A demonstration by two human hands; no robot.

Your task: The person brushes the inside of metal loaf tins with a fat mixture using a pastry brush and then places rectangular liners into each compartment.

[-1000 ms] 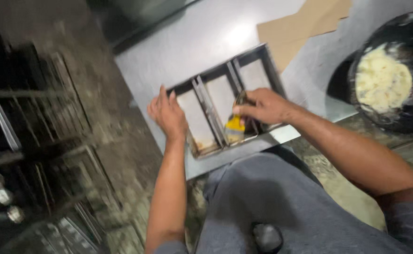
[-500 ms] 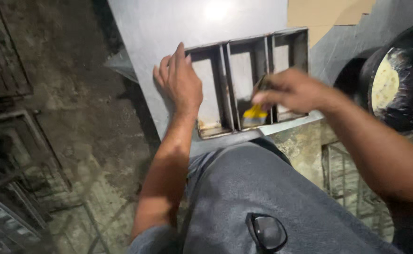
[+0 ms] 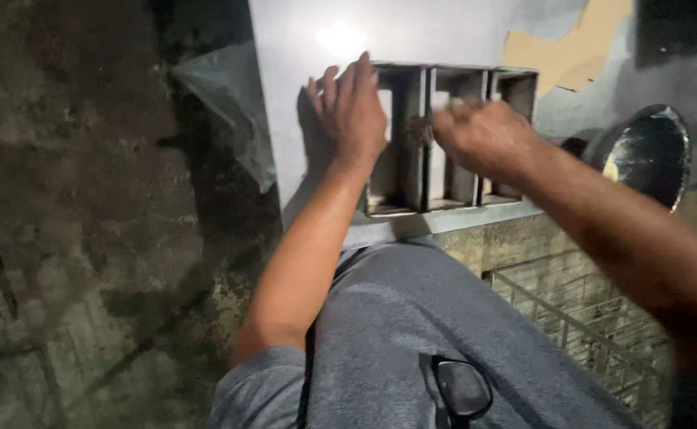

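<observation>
While the left hand (image 3: 354, 107) lies flat and open, fingers spread, on the left side of the metal baking tin (image 3: 444, 139), the right hand (image 3: 484, 137) is over the middle of the tin, closed like a fist; it is blurred, so I cannot tell what it holds. The tin has three narrow compartments side by side and stands at the near edge of the grey table (image 3: 301, 79). A piece of cardboard (image 3: 563, 52) lies near the far right corner. A dark round bowl (image 3: 646, 155) is just off the table's right edge
</observation>
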